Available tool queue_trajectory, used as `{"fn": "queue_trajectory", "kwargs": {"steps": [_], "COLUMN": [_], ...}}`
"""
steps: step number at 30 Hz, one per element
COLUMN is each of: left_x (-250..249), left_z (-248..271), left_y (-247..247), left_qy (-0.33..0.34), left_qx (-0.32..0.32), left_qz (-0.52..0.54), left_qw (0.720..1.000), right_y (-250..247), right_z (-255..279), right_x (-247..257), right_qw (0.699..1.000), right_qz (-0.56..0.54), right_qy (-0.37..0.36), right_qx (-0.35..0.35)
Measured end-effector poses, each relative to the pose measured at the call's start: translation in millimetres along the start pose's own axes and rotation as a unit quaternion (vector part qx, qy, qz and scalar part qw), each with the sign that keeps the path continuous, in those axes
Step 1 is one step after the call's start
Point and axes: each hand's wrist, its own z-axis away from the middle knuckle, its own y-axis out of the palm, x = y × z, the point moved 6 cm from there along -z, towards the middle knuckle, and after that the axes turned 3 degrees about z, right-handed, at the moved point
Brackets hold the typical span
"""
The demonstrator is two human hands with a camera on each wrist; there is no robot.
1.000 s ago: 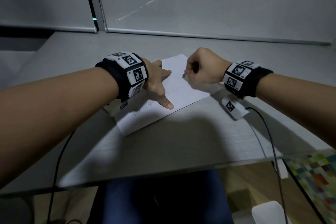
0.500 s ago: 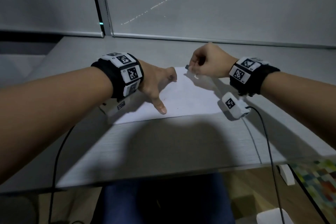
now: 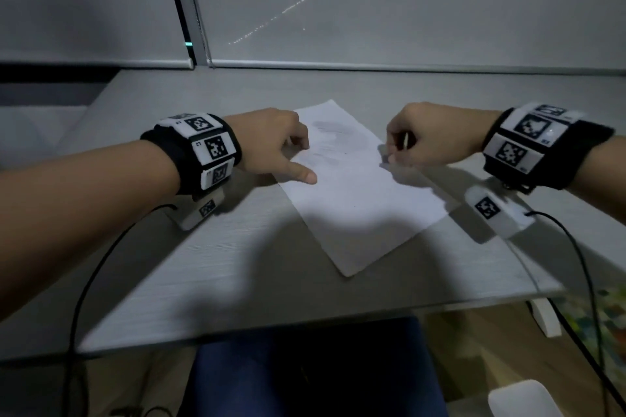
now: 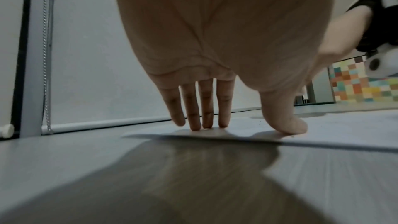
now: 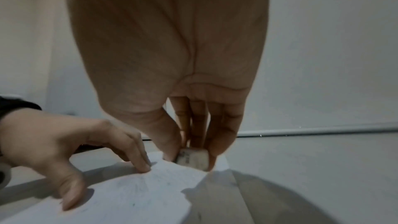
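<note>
A white sheet of paper with faint pencil marks lies turned at an angle on the grey desk. My left hand presses its straight fingers and thumb down on the sheet's left edge. My right hand pinches a small white eraser between thumb and fingers, its lower end touching the paper's right edge. In the head view the eraser is mostly hidden by the right hand.
Roller blinds hang behind the desk, with a bead chain at the left. Cables trail from both wrist cameras over the desk's front edge. A patterned mat lies on the floor at right.
The paper has turned so one corner points toward me. My left hand slid to its left edge, and my right hand dropped with the eraser onto the right edge.
</note>
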Motion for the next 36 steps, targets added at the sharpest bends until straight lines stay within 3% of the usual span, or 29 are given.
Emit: {"fn": "queue_trajectory", "kwargs": {"steps": [3,8,13,24,31,36], "left_x": [-5.6,-11.4,-3.3,4.9,1.0,-6.9], "left_z": [-3.0,-8.1,-12.4,-20.9,-22.2,-19.1], "left_y": [5.0,-5.5,6.8,13.7,16.6,11.6], "left_qy": [0.005,-0.021,-0.057,-0.117,-0.124,-0.140], "left_qx": [0.025,0.004,0.079,0.164,0.179,0.183], "left_qz": [0.021,0.042,-0.012,-0.015,-0.027,-0.036], "left_qw": [0.999,0.999,0.995,0.979,0.976,0.973], "right_y": [-17.6,-6.0,-1.4,4.5,12.3,3.8], "right_z": [-18.7,-60.6,-81.5,-99.5,-78.3,-94.5], "right_x": [17.1,41.8,42.5,50.7,64.4,59.7], "right_qw": [0.996,0.994,0.992,0.991,0.991,0.991], "right_qz": [-0.035,-0.063,-0.086,-0.078,-0.084,-0.088], "right_qy": [-0.043,-0.054,-0.037,-0.025,-0.093,-0.037], "right_qx": [-0.065,-0.069,-0.086,-0.103,-0.044,-0.097]}}
